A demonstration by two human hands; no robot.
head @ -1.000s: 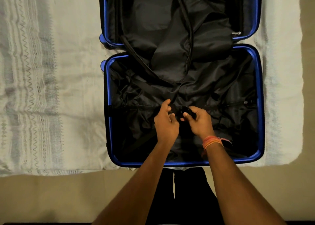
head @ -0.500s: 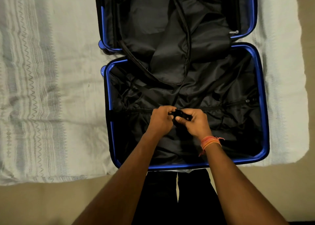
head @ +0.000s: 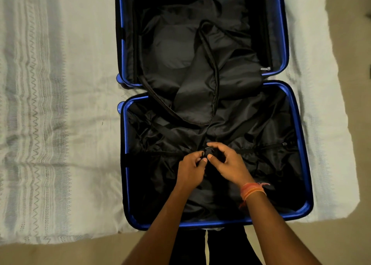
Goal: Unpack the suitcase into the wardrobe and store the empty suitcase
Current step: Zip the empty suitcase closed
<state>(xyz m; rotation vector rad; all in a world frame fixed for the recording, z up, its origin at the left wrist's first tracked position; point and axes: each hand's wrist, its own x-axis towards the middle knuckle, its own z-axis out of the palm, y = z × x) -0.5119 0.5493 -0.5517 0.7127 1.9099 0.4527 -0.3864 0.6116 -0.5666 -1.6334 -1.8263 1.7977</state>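
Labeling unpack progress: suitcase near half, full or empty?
Looks empty: the suitcase lies open on the bed, its near half showing only black lining. Left hand and right hand pinch the strap buckle.

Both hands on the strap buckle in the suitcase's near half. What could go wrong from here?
1. Left hand and right hand pinch the black buckle against black lining; a fingertip could get nipped.
2. The divider flap droops into the near half and may jam when the suitcase shuts.
3. Its near rim sits by the bed edge; a tug might slide it off.
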